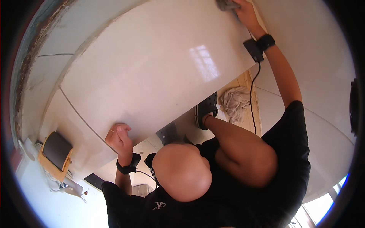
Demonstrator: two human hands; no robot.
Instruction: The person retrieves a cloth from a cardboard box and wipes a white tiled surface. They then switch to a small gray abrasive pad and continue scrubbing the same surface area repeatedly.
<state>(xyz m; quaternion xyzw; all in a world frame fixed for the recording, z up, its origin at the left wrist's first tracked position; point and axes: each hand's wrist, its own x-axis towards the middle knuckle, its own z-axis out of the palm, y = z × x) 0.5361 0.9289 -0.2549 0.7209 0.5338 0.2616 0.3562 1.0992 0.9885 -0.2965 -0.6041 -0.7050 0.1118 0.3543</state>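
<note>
Two hands on one large glossy white tile panel (152,72) filling the frame's centre: my left hand (119,138) curls closed over its lower-left edge, my right hand (245,13) presses a grey pad (227,4) flat at top. I judge wiping under way; the next stroke needs steady bracing.

I am gripping the near edge of the large white tile (152,72) with my left hand (119,138), while my right hand (245,11) is pressing a grey pad (225,4) at its far edge. A crumpled rag (235,100) is lying beside my black shoe (206,110).
</note>
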